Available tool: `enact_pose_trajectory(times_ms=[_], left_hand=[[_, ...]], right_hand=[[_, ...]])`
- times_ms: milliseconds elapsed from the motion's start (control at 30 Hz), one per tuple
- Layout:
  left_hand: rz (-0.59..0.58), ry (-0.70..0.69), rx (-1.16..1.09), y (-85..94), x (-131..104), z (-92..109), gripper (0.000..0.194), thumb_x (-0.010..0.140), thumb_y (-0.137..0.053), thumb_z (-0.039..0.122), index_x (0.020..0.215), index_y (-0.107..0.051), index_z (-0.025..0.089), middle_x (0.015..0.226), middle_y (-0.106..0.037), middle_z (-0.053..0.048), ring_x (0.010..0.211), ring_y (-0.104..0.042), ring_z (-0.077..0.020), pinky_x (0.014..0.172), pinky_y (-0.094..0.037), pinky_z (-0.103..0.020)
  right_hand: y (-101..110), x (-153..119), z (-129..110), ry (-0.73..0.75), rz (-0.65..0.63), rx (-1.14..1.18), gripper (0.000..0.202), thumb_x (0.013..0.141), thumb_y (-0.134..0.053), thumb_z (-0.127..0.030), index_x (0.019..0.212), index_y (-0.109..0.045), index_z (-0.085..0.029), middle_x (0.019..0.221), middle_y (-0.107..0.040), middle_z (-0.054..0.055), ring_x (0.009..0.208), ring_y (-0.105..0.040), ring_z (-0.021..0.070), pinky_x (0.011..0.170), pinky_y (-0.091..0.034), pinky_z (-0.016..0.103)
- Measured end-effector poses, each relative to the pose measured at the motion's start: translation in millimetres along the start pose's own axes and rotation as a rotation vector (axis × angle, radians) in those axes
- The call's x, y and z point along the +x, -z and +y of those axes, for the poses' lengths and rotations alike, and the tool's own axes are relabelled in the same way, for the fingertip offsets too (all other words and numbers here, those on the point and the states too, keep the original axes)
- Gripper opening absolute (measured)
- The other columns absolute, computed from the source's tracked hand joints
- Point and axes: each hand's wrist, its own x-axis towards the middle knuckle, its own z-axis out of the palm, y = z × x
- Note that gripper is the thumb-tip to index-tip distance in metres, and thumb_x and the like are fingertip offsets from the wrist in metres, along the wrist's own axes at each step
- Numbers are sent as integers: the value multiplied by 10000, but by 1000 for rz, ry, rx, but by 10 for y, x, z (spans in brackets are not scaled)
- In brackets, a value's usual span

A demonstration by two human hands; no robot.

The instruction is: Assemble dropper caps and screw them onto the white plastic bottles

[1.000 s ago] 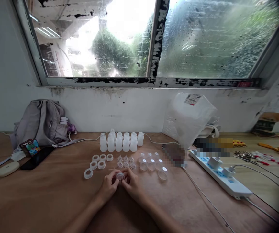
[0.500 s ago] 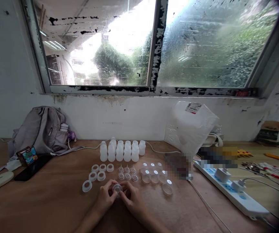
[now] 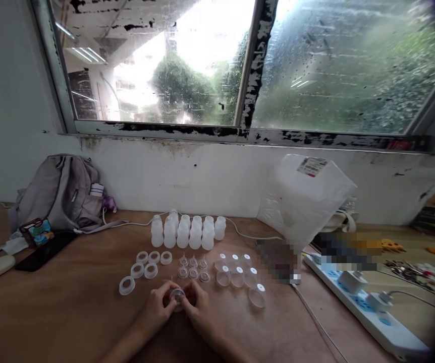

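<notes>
- Clear part (image 3: 177, 293): lower centre of frame, held between both hands. Couldn't tell if it touched the table (image 3: 69, 312).
- Left hand (image 3: 160, 304): fingertips pinched the part's left side, thumb toward the near face.
- Right hand (image 3: 198, 304): mirrored that, pinching the right side. Neither hand had let go.
- Part looked round and see-through. One piece or two nested: too small to tell.
- Technique, my read: the two-sided pinch suited a small round part. Thumb load needed to be even, else it would likely tilt or lift at one edge.
- Light force seemed best; thin plastic would probably flex or slip under a hard squeeze.
- Fingers hid much of the rim, so turning it in small steps and checking all round made sense.
- Nipples (image 3: 193, 273) stood just beyond the hands, centre of frame; knuckles were best kept clear of them.
- Rings (image 3: 151, 270) lay left of centre, caps (image 3: 257, 298) right of centre, bottles (image 3: 183, 238) mid-frame near the wall (image 3: 187, 176).
</notes>
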Motion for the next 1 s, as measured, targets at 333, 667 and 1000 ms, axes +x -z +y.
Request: enact_pose_trajectory(times_ms=[333,667,1000], left_hand=[[52,15,-83,-259,382,135,293,818,-367,300,980,-594,209,937,-648,-47,863,-583,-183,781,-431,-267],[26,133,-194,-226,293,151,276,816,-385,405,794,-531,171,577,-570,16,500,-523,-113,498,-397,-197],[56,101,-199,-248,291,163,223,791,-435,374,837,-535,179,688,-633,-12,605,-591,-141,542,-425,-206]], right_hand=[[347,245,179,-24,75,57,197,789,-472,-368,757,-527,-182,621,-527,-10,490,-469,93,400,-362,183],[337,196,50,56,34,-66,211,812,-446,-342,683,-496,-182,595,-512,-13,524,-458,101,498,-378,208],[347,203,92,-35,-11,60,242,800,-459,-407,813,-565,-190,587,-554,-7,493,-513,116,435,-396,208]])
